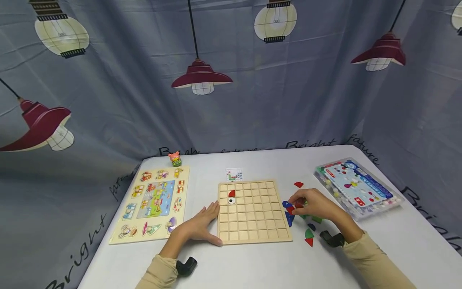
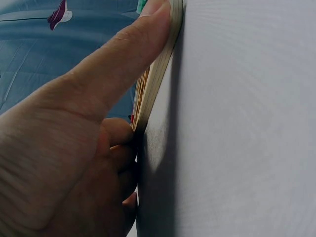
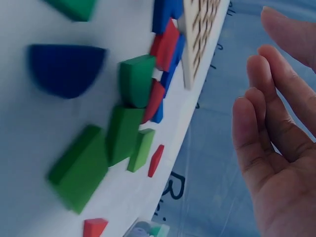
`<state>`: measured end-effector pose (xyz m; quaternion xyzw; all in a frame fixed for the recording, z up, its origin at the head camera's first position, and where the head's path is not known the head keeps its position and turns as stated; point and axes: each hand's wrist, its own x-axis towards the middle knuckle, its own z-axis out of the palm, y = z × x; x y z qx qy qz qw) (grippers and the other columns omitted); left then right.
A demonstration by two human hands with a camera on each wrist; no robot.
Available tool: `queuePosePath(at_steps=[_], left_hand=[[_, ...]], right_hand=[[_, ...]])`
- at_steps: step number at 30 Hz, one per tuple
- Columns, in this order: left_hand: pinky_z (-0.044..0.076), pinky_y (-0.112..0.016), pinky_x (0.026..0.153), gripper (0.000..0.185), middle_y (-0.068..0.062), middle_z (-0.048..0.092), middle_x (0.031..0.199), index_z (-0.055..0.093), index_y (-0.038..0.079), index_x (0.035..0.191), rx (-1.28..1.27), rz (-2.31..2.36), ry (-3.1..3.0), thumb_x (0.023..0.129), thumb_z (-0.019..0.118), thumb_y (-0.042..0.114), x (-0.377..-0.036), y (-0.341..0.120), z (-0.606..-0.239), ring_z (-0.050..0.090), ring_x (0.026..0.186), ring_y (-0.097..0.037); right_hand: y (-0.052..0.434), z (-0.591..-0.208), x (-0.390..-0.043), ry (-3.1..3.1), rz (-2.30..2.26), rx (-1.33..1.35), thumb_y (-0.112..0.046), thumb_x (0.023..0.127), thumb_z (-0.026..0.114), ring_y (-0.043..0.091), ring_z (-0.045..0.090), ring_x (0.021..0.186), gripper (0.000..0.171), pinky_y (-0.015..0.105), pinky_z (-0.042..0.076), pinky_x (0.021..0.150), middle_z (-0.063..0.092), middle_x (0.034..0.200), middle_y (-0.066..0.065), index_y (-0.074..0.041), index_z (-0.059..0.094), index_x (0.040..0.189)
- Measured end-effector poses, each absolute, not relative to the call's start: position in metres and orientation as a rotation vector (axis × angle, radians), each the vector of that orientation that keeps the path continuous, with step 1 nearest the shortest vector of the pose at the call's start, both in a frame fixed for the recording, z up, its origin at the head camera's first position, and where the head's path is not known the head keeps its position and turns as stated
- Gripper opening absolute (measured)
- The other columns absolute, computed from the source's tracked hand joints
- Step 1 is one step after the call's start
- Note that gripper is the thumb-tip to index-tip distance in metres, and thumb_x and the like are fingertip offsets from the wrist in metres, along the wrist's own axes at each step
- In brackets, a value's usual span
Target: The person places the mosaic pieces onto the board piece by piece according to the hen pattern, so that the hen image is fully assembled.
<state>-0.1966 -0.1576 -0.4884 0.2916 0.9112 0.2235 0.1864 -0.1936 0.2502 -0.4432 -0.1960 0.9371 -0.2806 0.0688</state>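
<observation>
A wooden grid board (image 1: 252, 214) lies flat on the white table, with a red quarter-round piece (image 1: 232, 193) and a white eye piece (image 1: 232, 200) in its upper left cells. My left hand (image 1: 200, 224) rests against the board's left side, its thumb at the near left corner. Beyond the board's right edge, my right hand (image 1: 314, 204) hovers over a loose pile of blue pieces (image 1: 289, 218), red and green ones. Thumb and fingertips stand apart in the right wrist view, with nothing seen between them. A blue half-round piece (image 3: 66, 69) and several green blocks (image 3: 79, 170) lie below.
A picture puzzle board (image 1: 115, 236) lies at the left, with a small pig figurine (image 1: 175, 159) behind it. A pattern card (image 1: 234, 174) lies behind the grid board. At the right is a clear box (image 1: 357, 186) of coloured pieces.
</observation>
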Motion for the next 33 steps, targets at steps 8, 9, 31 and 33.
queuePosePath(at_steps=[8,9,31,33], left_hand=[[0.01,-0.049,0.125,0.123,-0.018,0.01,0.164,0.016,-0.003,0.154,0.827,0.625,2.565,0.068,0.082,0.055,-0.193,-0.16,-0.49,0.007,0.153,-0.03],[0.011,-0.049,0.125,0.122,-0.018,0.01,0.164,0.016,-0.003,0.154,0.828,0.625,2.566,0.068,0.082,0.054,-0.193,-0.16,-0.49,0.008,0.153,-0.03],[0.009,-0.049,0.126,0.122,-0.018,0.009,0.164,0.016,-0.002,0.154,0.823,0.663,2.563,0.068,0.082,0.056,-0.195,-0.162,-0.49,0.007,0.153,-0.03],[0.009,-0.049,0.126,0.123,-0.018,0.009,0.164,0.016,-0.002,0.154,0.829,0.662,2.563,0.068,0.081,0.056,-0.196,-0.161,-0.49,0.007,0.153,-0.03]], right_hand=[[0.256,-0.452,-0.165,2.713,-0.845,-0.702,-0.018,0.077,0.081,0.011,0.063,0.083,0.022,0.024,0.057,0.074,0.071,0.093,-0.003,-0.012,0.073,0.096],[0.256,-0.452,-0.161,2.703,-0.843,-0.688,-0.019,0.077,0.081,0.01,0.062,0.083,0.022,0.023,0.057,0.074,0.071,0.093,-0.004,-0.012,0.073,0.096],[0.273,-0.465,-0.123,2.688,-0.763,-0.545,-0.023,0.072,0.085,0.0,0.048,0.071,0.019,0.018,0.048,0.063,0.066,0.081,-0.013,-0.017,0.074,0.086],[0.273,-0.465,-0.121,2.688,-0.756,-0.533,-0.023,0.071,0.085,0.0,0.048,0.071,0.019,0.018,0.047,0.063,0.066,0.081,-0.013,-0.018,0.074,0.086]])
